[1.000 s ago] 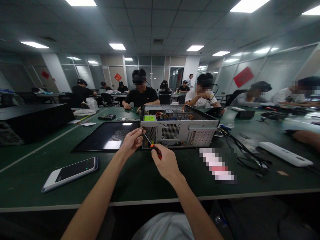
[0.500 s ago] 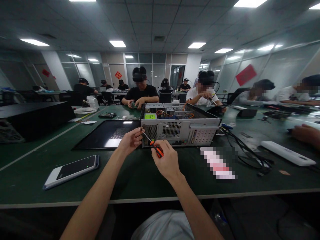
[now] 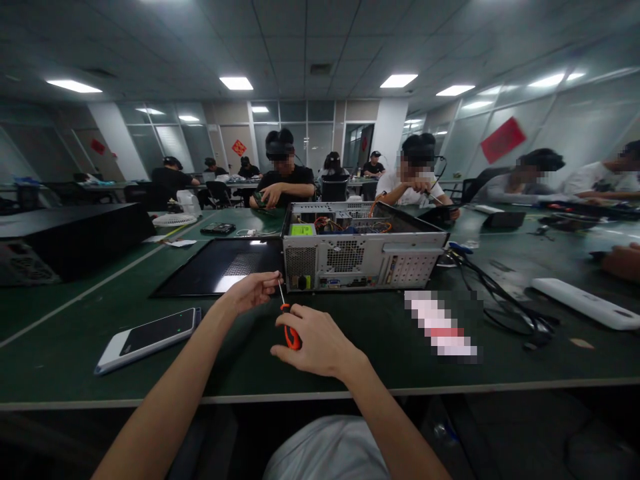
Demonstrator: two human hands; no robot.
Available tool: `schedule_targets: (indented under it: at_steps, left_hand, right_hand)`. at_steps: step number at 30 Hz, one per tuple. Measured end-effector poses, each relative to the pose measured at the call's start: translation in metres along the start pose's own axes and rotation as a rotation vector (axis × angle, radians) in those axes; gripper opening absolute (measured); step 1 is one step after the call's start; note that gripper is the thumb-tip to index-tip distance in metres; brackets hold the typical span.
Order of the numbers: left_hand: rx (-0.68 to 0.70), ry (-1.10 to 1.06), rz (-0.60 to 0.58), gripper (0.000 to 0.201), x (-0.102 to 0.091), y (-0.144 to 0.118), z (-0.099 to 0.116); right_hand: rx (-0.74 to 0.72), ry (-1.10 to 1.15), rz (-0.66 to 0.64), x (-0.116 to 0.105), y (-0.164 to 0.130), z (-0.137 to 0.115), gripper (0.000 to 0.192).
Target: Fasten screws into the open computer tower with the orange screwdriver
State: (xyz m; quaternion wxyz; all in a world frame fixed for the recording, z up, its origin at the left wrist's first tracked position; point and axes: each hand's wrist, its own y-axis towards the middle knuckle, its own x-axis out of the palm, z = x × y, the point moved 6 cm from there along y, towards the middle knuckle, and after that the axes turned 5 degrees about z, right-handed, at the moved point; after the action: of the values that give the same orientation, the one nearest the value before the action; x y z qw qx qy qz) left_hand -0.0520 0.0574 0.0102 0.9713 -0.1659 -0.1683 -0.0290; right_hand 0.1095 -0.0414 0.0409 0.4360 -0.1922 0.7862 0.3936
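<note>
My right hand (image 3: 317, 340) is closed loosely round the orange and black handle of a screwdriver (image 3: 292, 335), its thin shaft pointing up and away. At the shaft's tip, my left hand (image 3: 253, 291) has thumb and forefinger pinched together; anything between them is too small to make out. Just beyond both hands an uncovered computer case (image 3: 373, 263) lies on its side, rear panel facing me. Wires and a part with a bright green label show inside it. Left of the case, a glossy black panel (image 3: 200, 270) lies flat.
On the green table (image 3: 240, 373) a white device with a dark screen (image 3: 150, 339) lies to the left. Black cables (image 3: 485, 293) and a white power strip (image 3: 585, 303) are at right. Another computer case (image 3: 75, 233) stands far left. Several people sit opposite and at right.
Both hands have drawn back from the case's lower left corner toward me. The screwdriver has swung more upright, and my right hand's grip on it has loosened.
</note>
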Motion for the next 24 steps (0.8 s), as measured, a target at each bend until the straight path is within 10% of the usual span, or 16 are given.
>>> schedule_targets:
  at_steps: [7,24]
  left_hand:
    - [-0.057,0.227,0.064,0.02,-0.007,0.01,-0.014]
    - [0.053,0.531,0.06,0.043,-0.001,0.013,-0.028]
  right_hand:
    - [-0.036,0.134,-0.122,0.012,-0.013,0.001,0.066]
    - [-0.021,0.03,-0.121,0.024,-0.012,0.001,0.047]
